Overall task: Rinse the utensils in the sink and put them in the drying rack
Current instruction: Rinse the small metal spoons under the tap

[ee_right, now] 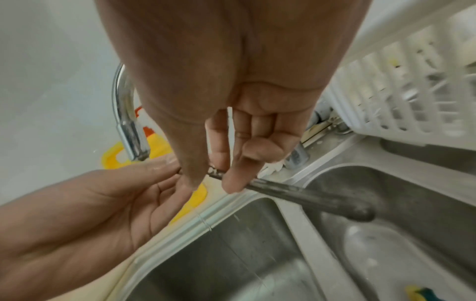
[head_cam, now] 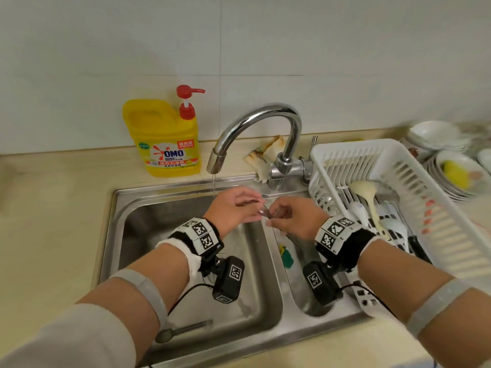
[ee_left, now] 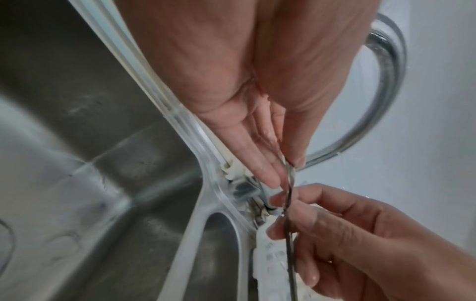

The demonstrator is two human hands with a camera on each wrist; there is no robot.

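Holding metal utensil (ee_left: 289, 203) over the sink (head_cam: 186, 261) divider beside the tap (head_cam: 265, 112) stream: right hand (head_cam: 292, 219) fingers (ee_right: 233, 183) clamp the handle for control, left hand (head_cam: 233, 208) thumb and straight fingers (ee_left: 257, 163) pinch its head, likely rubbing it clean; drying rack (head_cam: 372, 144) sits just right.

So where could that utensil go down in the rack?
The rack's far half, between its back wall and the ladle, looks bare enough for the utensil. Its near left part is crowded with spoons. The counter left of the sink, before the bottle, is also free; plates crowd the right.
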